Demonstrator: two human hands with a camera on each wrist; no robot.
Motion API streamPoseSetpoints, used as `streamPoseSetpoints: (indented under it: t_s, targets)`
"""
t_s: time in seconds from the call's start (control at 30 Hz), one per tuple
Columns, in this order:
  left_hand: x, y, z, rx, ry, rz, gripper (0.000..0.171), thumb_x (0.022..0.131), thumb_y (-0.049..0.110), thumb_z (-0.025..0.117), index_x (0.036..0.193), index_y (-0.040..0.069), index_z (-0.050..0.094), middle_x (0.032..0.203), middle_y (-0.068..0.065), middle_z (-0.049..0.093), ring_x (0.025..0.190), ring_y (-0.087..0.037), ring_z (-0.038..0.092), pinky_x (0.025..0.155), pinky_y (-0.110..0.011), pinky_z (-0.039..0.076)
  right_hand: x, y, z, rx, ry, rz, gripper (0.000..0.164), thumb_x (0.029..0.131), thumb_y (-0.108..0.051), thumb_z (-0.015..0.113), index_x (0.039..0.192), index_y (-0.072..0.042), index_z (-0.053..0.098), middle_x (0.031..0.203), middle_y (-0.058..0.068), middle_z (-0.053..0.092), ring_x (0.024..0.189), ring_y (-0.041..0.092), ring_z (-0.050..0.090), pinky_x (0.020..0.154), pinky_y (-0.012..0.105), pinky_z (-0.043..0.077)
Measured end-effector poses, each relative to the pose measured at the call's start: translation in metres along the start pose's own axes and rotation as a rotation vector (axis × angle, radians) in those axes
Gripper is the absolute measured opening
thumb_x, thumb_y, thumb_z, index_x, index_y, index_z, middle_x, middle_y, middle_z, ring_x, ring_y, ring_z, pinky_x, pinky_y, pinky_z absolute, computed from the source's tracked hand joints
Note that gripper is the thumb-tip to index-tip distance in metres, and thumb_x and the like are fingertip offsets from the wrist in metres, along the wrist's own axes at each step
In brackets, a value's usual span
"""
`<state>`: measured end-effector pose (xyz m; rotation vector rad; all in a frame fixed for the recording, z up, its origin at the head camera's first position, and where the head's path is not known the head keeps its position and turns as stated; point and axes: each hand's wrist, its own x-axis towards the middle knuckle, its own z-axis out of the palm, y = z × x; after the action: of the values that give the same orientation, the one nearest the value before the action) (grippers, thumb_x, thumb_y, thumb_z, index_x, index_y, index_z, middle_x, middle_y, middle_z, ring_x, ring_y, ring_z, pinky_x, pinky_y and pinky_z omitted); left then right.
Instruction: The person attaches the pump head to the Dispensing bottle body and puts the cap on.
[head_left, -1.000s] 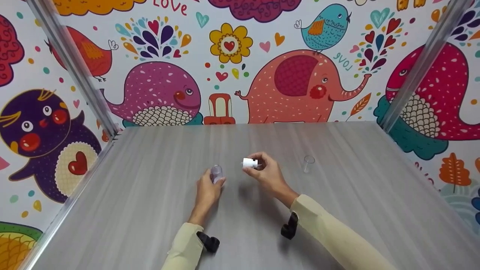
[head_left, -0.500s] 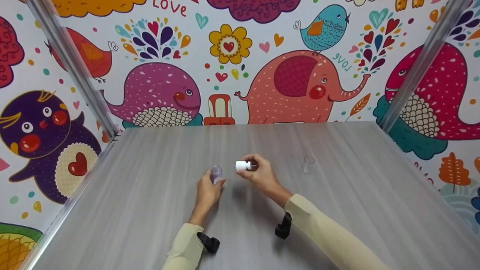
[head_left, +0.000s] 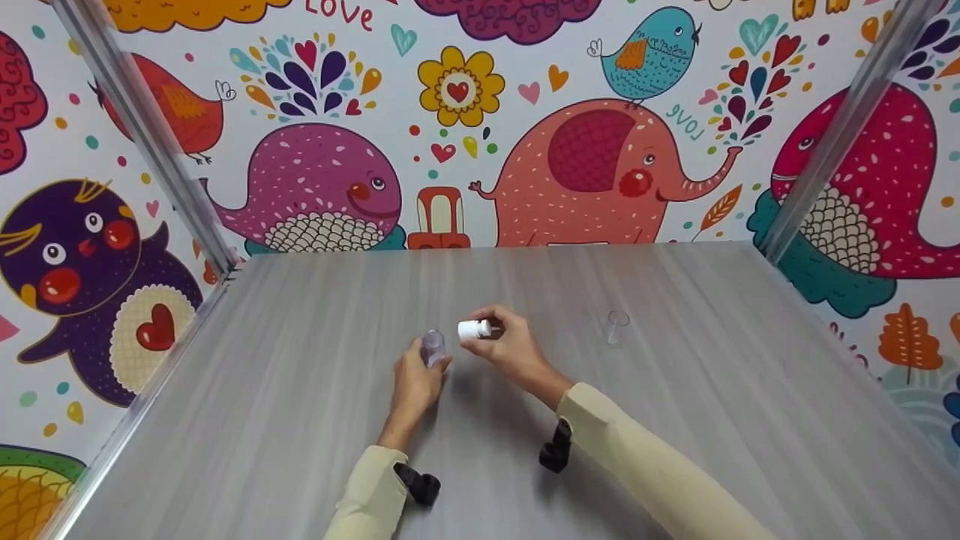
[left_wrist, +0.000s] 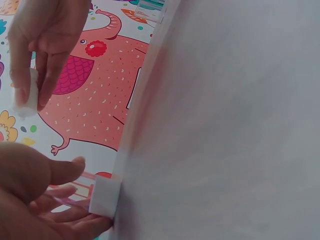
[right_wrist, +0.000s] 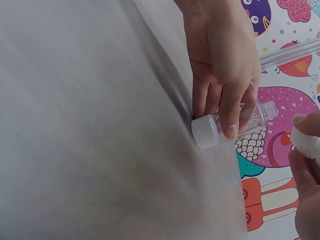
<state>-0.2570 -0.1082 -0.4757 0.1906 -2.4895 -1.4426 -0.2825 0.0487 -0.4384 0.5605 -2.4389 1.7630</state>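
My left hand point(head_left: 414, 381) grips a small clear bottle point(head_left: 433, 344) around its body. In the right wrist view a white base point(right_wrist: 204, 132) shows at the bottle's bottom, down at the tabletop, and the threaded neck point(right_wrist: 270, 109) is bare. My right hand point(head_left: 514, 351) pinches a white pump top point(head_left: 472, 330) between thumb and fingers. It is tipped on its side, just right of the bottle and apart from it. The pump's far end is partly hidden by the fingers.
A clear cup-shaped cap point(head_left: 617, 328) stands on the grey wood-grain table point(head_left: 300, 375), right of my right hand. A wall point(head_left: 450, 165) printed with cartoon animals rises behind the table. Metal posts point(head_left: 150, 142) stand at the back corners.
My right hand has moved left with the white pump top, closer to the bottle. My left hand and the bottle stay in place.
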Motion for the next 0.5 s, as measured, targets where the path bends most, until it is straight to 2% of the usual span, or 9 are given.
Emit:
streamPoseSetpoints:
  t_s: [0.13, 0.37, 0.5]
  targets:
    - [0.0, 0.0, 0.0, 0.007, -0.002, 0.009, 0.03, 0.082, 0.011, 0.066, 0.107, -0.002, 0.055, 0.108, -0.021, 0.063, 0.098, -0.03, 0.061, 0.085, -0.046, 0.048, 0.003, -0.001, 0.004, -0.007, 0.009, -0.041, 0.031, 0.073, -0.013, 0.076, 0.1, -0.012, 0.061, 0.101, 0.007, 0.058, 0.091, 0.017, 0.059, 0.078, 0.029, 0.052]
    - [0.0, 0.0, 0.0, 0.026, 0.002, 0.015, 0.032, 0.082, 0.011, 0.067, 0.108, -0.004, 0.055, 0.11, -0.023, 0.062, 0.103, -0.033, 0.06, 0.086, -0.046, 0.047, 0.005, -0.006, 0.009, -0.027, -0.027, 0.01, 0.03, 0.075, -0.014, 0.075, 0.102, -0.013, 0.062, 0.103, 0.005, 0.055, 0.09, 0.015, 0.058, 0.077, 0.025, 0.052]
    - [0.0, 0.001, 0.0, 0.026, 0.009, 0.026, 0.03, 0.082, 0.012, 0.067, 0.105, -0.003, 0.056, 0.107, -0.022, 0.063, 0.1, -0.032, 0.061, 0.085, -0.045, 0.048, 0.002, -0.023, 0.008, -0.032, -0.054, -0.024, 0.03, 0.076, -0.008, 0.072, 0.104, -0.004, 0.061, 0.102, 0.012, 0.056, 0.09, 0.02, 0.06, 0.077, 0.027, 0.052]
